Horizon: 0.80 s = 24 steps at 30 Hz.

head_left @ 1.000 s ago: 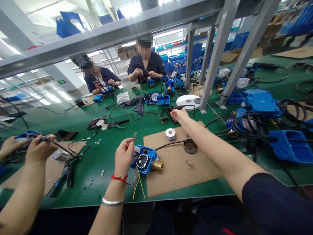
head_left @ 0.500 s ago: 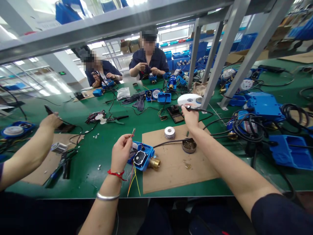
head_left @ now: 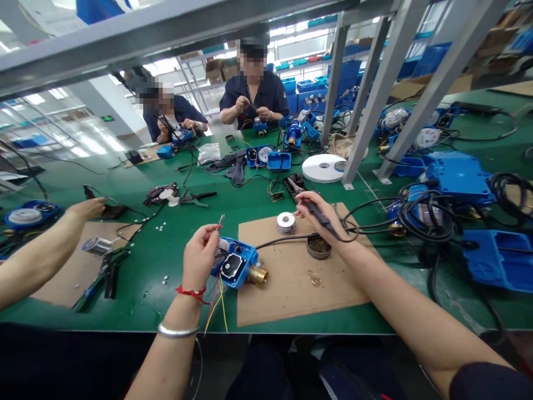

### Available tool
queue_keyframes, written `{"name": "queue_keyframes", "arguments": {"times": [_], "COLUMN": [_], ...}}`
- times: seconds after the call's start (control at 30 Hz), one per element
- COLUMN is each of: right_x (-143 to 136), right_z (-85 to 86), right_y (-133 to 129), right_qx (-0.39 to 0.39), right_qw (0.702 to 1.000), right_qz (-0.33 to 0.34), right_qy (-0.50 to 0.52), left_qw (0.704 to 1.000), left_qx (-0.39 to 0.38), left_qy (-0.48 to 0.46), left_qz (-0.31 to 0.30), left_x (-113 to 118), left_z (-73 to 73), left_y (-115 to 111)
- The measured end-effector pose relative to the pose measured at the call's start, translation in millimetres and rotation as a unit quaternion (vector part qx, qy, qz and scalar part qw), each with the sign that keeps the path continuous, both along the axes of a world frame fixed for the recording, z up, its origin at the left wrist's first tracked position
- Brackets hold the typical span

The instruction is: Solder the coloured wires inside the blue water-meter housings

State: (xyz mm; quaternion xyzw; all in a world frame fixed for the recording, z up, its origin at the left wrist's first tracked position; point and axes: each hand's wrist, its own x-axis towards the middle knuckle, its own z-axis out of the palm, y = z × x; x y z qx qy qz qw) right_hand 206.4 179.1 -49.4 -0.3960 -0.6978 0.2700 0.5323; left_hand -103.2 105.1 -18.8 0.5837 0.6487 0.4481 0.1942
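My left hand [head_left: 200, 253] pinches thin wires [head_left: 220, 222], their tips pointing up. Right beside it, a blue meter housing [head_left: 239, 266] lies open, with a brass fitting [head_left: 257, 276] and loose red and yellow wires hanging toward the table edge. In my right hand [head_left: 318, 214] is a soldering iron [head_left: 318, 216], its tip pointing up and left by the black iron stand [head_left: 295, 186]. A white spool of solder [head_left: 286, 223] stands just left of that hand. Below the wrist sits a round tin [head_left: 318, 246] with dark contents.
Cardboard [head_left: 283, 300] lies under the spool and tin. A co-worker's arm [head_left: 50, 250] reaches in at left, near pliers [head_left: 110, 272]. Two people sit opposite. Metal posts [head_left: 383, 94] rise at right, beside cables and blue housings [head_left: 458, 178]. A white tape roll [head_left: 323, 168] lies behind the stand.
My right hand has come down and nearer from beside the tape roll, the soldering iron turning in it. My left hand still holds the wires. The view has shifted slightly.
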Motion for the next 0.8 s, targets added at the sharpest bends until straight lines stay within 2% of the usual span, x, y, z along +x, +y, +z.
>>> {"name": "queue_keyframes", "arguments": {"times": [0.1,0.33,0.57,0.8], "right_x": [-7,-5,-5,-10], "right_z": [-8.7,-19.7,-14.8,-9.4], "right_y": [13,20,19,23], "right_qx": [0.045,0.046,0.052,0.058], "right_qw": [0.992,0.965,0.951,0.938], "right_qz": [0.017,0.01,-0.022,-0.005], "right_qy": [-0.115,-0.257,-0.305,-0.343], "left_qw": [1.0,1.0,1.0,1.0], "left_qx": [-0.001,0.0,0.006,0.007], "left_qy": [0.0,-0.005,-0.005,-0.006], "left_qz": [0.0,-0.015,-0.011,-0.011], "left_x": [0,1,1,-1], "left_z": [0.4,1.2,0.5,-2.9], "left_y": [0,-1,-2,1]}}
